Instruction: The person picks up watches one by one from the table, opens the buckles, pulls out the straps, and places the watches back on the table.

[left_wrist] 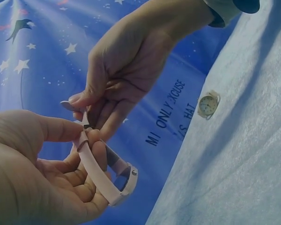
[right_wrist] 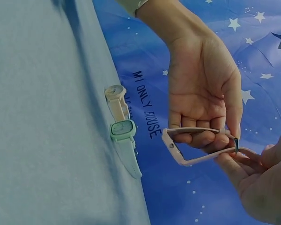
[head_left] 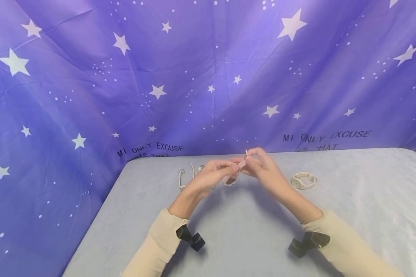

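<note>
Above the table, both hands hold a pink wristwatch (head_left: 230,181), its strap joined into a loop. My left hand (head_left: 208,177) pinches the strap near the buckle between thumb and fingers. In the left wrist view, the watch (left_wrist: 96,171) hangs with its case at the lower end of the loop, some left fingers inside it. My right hand (head_left: 265,169) pinches the loose strap end just beyond the buckle. The right wrist view shows the pink case (right_wrist: 174,149) side-on, with a small crown.
A beige watch (head_left: 299,181) lies on the table to the right. Left of the hands, a green watch (right_wrist: 124,129) lies beside another beige watch (right_wrist: 115,93), both partly hidden by my left hand in the head view. A purple star-printed curtain (head_left: 208,77) hangs behind the grey table cover (head_left: 249,238).
</note>
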{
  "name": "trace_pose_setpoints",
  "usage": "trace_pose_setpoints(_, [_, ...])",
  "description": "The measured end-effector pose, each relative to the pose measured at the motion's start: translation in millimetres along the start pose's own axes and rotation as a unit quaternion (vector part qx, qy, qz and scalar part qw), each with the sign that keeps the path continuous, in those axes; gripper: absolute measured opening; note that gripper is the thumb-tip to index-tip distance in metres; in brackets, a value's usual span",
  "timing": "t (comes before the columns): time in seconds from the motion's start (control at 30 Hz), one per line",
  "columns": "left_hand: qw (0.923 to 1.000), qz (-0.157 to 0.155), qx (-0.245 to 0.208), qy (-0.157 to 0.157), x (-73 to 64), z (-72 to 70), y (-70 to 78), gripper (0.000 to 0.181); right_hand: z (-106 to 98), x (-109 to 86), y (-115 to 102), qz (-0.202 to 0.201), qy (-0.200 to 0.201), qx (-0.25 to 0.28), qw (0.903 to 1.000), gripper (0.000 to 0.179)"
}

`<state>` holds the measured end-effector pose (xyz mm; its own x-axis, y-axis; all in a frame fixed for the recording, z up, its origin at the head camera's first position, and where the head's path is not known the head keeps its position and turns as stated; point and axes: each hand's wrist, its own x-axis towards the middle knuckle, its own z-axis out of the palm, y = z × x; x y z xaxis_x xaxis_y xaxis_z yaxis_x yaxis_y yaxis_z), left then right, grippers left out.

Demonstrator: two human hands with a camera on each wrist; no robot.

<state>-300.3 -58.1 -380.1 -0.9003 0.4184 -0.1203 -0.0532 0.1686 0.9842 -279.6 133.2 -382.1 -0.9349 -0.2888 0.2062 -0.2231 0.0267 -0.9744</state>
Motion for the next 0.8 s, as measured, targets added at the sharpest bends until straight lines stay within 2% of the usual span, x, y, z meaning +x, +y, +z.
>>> trace_pose_setpoints(0.1, [1.0,0.0,-0.005,-0.001,-0.4,0.0,1.0,0.026,-0.3,0.2,0.2,0.007,0.004,0.027,0.9996,0.015])
trace_pose_setpoints(0.43, [0.9996,-0.004,-0.006,-0.027,0.0,1.2,1.0,0.018,1.2,-0.3,0.4,0.052,0.027,0.046,0.9972,0.027])
trace_pose_setpoints(0.8, [0.9988,0.009,-0.005,-0.047,-0.1,5.0,0.3,0.02,2.9,-0.8,-1.4,0.055,0.029,0.065,0.9959,0.025])
